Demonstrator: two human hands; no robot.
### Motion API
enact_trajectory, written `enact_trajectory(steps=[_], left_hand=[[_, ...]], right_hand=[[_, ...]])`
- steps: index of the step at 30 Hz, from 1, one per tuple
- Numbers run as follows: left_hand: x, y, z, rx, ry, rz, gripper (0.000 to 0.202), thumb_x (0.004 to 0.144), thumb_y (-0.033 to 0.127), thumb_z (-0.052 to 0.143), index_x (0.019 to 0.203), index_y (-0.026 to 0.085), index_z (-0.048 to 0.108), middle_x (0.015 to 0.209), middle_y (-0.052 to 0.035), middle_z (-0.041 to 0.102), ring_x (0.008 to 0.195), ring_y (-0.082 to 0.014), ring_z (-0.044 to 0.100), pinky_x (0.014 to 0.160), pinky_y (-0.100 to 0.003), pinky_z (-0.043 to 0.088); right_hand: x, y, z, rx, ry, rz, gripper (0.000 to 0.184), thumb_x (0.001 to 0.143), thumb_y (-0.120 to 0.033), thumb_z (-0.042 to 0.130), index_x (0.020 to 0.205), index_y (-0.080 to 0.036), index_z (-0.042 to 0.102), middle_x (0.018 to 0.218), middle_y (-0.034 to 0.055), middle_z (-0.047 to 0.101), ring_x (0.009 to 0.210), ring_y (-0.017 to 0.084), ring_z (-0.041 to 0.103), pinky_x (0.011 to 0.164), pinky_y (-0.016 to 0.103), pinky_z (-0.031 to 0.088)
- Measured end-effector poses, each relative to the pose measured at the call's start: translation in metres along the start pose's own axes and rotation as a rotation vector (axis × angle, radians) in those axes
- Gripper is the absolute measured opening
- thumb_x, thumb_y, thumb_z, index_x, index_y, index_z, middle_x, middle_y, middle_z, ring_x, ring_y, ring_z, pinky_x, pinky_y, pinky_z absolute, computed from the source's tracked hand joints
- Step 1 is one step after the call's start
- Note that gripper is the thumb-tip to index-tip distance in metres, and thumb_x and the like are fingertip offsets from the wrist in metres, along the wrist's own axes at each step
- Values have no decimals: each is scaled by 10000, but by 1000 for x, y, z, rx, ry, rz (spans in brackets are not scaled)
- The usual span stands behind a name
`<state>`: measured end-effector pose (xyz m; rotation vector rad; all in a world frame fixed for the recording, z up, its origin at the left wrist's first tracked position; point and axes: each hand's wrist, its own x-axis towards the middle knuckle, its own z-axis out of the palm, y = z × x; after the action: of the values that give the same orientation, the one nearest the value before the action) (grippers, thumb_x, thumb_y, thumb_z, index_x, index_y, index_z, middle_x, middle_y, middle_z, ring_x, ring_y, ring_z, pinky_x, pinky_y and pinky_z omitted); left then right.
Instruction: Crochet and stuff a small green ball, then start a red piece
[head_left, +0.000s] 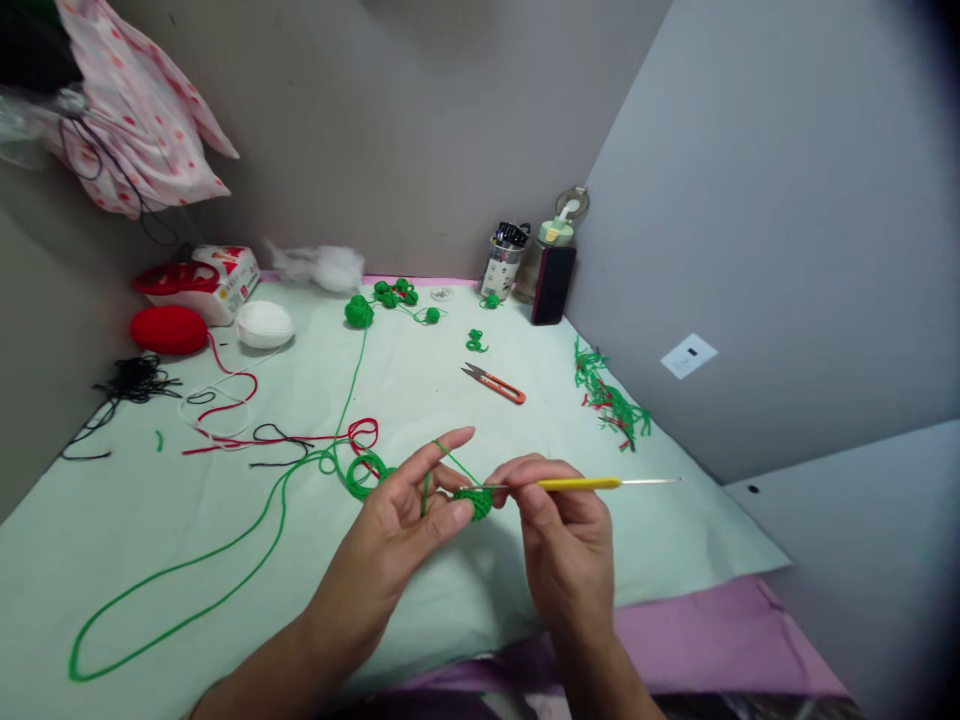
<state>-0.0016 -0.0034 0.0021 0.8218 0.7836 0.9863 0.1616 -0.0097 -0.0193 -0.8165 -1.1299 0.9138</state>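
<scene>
My left hand (409, 515) pinches a small round piece of green crochet (476, 502) between thumb and fingers. Green yarn (352, 385) runs over its raised index finger and trails back across the table. In my right hand (566, 530) is a crochet hook (581, 484) with a yellow handle and a metal tip at each end. The hook lies level, its left tip at the top edge of the green piece; whether it passes through a stitch I cannot tell. Loose green loops (367, 478) lie just behind my left hand.
Orange thread snips (495, 383) lie beyond my hands. Green yarn scraps (611, 400) are at the right. A red yarn ball (169, 330) and white yarn ball (264, 325) sit at the left. A phone (553, 286) leans by a bottle (556, 235) at the back.
</scene>
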Motion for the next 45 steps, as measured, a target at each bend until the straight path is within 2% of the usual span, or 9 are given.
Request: enact_trajectory(steps=[11, 16, 20, 25, 29, 35, 40, 42, 45], left_hand=[[-1, -2, -1, 139, 132, 31, 487, 849, 313, 826, 1325, 346, 728, 884, 19, 596, 714, -119, 450, 763, -250, 438], [-1, 0, 7, 342, 262, 140, 407, 811, 246, 826, 1210, 319, 792, 818, 17, 606, 667, -127, 454, 738, -257, 457], [0, 0, 8, 124, 212, 51, 536, 747, 263, 895, 1266, 300, 763, 842, 19, 613, 680, -114, 471, 697, -237, 451], [3, 3, -1, -200, 30, -174, 515, 805, 286, 883, 1298, 237, 742, 726, 72, 531, 542, -39, 266, 674, -196, 412], [2, 3, -1, -144, 73, -71, 464, 801, 273, 888, 1251, 269, 771, 858, 21, 624, 759, -94, 514, 839, -226, 449], [1, -3, 3, -70, 78, -2, 447, 799, 305, 900, 1231, 288, 785, 898, 1, 649, 905, -148, 589, 891, -260, 463], [4, -2, 3, -198, 59, -130, 497, 782, 295, 909, 1257, 225, 778, 699, 65, 567, 562, -41, 376, 761, -206, 475], [6, 1, 1, -265, 45, -190, 422, 793, 269, 892, 1199, 194, 805, 609, 105, 458, 503, -27, 220, 824, -238, 501], [7, 3, 0, -262, 88, -137, 370, 779, 249, 892, 1142, 226, 827, 695, 73, 530, 539, -35, 280, 874, -257, 499]], right_hand=[[-5, -3, -3, -114, -33, -52, 192, 1060, -251, 553, 987, -240, 731, 875, 28, 749, 771, 157, 688, 726, 296, 568], [-11, -5, -6, -545, -191, -415, 323, 992, -73, 557, 1213, -263, 697, 990, 62, 769, 864, 200, 723, 763, 347, 601], [-14, 0, -7, -848, -213, -659, 456, 909, -49, 684, 1274, -318, 726, 1059, 77, 772, 965, 243, 740, 791, 361, 626], [-8, 0, -4, -427, -20, -342, 230, 1003, -156, 603, 1091, -278, 778, 923, 59, 753, 797, 206, 705, 686, 352, 593], [1, -1, 0, -72, -16, -91, 170, 1020, -250, 623, 942, -233, 773, 827, 43, 733, 701, 169, 662, 637, 312, 561], [-7, 0, 1, -316, -88, -244, 261, 992, -108, 631, 1096, -288, 788, 961, 50, 780, 885, 194, 727, 739, 323, 602], [-11, 1, -5, -656, -149, -527, 388, 952, -50, 649, 1239, -286, 760, 1087, 76, 772, 960, 209, 724, 778, 334, 609], [-6, 0, -5, -492, -66, -433, 321, 974, -63, 626, 1165, -274, 775, 979, 48, 766, 865, 175, 702, 727, 297, 587], [0, 0, -4, -156, 16, -192, 214, 1018, -157, 608, 1030, -274, 786, 852, 12, 728, 724, 142, 643, 652, 271, 546]])
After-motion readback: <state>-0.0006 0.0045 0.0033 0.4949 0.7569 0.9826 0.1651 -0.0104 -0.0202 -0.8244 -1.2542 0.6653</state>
